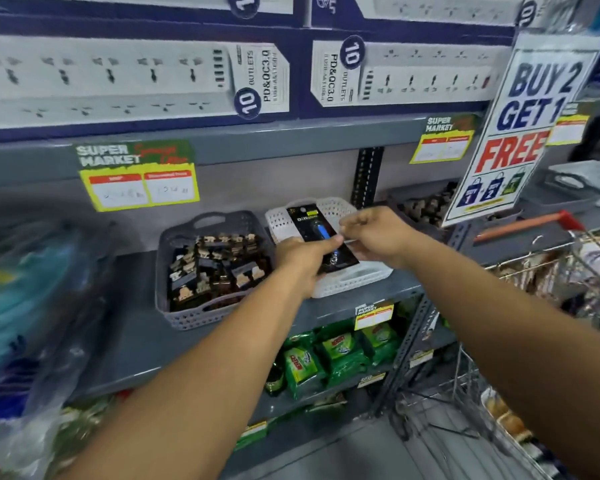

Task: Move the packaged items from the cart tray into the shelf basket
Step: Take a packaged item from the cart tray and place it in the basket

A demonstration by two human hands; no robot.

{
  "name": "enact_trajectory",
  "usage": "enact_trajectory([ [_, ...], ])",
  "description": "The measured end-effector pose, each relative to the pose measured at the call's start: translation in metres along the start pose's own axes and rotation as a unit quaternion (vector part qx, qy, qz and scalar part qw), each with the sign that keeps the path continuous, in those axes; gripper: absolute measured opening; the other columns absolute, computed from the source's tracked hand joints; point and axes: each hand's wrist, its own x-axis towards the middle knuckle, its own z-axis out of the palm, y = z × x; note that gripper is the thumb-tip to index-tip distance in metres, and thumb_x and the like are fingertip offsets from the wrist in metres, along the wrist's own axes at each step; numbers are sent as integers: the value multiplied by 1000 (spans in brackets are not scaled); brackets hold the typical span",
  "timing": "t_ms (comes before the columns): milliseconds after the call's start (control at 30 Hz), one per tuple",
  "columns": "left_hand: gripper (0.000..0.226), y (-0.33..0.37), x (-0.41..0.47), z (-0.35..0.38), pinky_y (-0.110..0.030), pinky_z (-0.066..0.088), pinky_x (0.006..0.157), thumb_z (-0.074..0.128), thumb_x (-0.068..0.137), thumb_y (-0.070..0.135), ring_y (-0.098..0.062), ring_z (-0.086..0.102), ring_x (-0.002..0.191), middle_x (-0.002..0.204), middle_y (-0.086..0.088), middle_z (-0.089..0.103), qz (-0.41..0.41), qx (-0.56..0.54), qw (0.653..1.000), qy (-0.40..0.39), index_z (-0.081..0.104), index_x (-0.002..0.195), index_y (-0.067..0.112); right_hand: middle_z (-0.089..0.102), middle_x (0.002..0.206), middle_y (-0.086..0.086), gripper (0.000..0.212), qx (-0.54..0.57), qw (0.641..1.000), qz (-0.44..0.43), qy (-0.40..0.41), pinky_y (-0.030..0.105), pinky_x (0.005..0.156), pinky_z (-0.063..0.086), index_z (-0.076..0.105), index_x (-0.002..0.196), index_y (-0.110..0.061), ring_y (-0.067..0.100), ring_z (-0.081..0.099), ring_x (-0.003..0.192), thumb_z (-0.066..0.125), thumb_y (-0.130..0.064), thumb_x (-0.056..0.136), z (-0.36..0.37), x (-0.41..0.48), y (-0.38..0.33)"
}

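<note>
Black carded packet (321,233): over white shelf basket (343,282), beside grey basket (184,306). Left hand (302,258) grip pinching packet's lower part; right hand (378,233) grip closed, contents indiscernible. Best handling: lower flat inside rim, then release.

At frame centre, a packaged item (321,237) is held over the shelf basket (354,275) by the left hand (303,259), with the right hand (378,233) just right of it. A second basket (181,271) of small goods is set immediately left on the same shelf (129,341). The cart (548,271) is seen at the right edge.
</note>
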Motion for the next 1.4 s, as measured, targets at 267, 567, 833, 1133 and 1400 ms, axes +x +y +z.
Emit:
enact_trajectory([
  [267,27,-12,84,16,-47,57,81,59,86,14,-30,66,89,105,-17,67,-70,106,991,47,59,111,3,62,80,14,31,63,993,98,8,23,54,56,56,116,-1,14,68,60,58,9,86,-9,96,64],
  [567,30,-24,138,14,-28,51,51,33,90,4,-23,61,68,93,-14,65,-135,125,977,107,61,101,8,72,88,13,22,-18,990,115,-77,31,69,61,68,77,-9,24,70,85,60,11,81,7,164,100],
  [833,27,-32,154,39,-36,54,74,36,87,14,-26,61,71,77,-11,65,-192,126,963,140,61,82,7,69,99,17,26,-16,976,155,-151,22,55,57,66,102,3,19,70,82,56,15,81,6,178,126],
  [1133,34,-37,155,46,-26,39,53,38,83,35,-22,53,52,30,-2,54,-218,84,960,155,53,61,14,66,72,12,17,-105,963,172,-180,25,48,56,67,95,4,16,68,54,67,9,79,11,179,131],
  [1400,85,-41,158,40,-39,31,112,24,82,74,-24,45,130,143,-8,48,-242,56,956,156,47,135,11,72,97,25,23,-201,952,141,-183,47,86,58,68,103,6,35,72,91,69,-2,81,20,179,125],
])
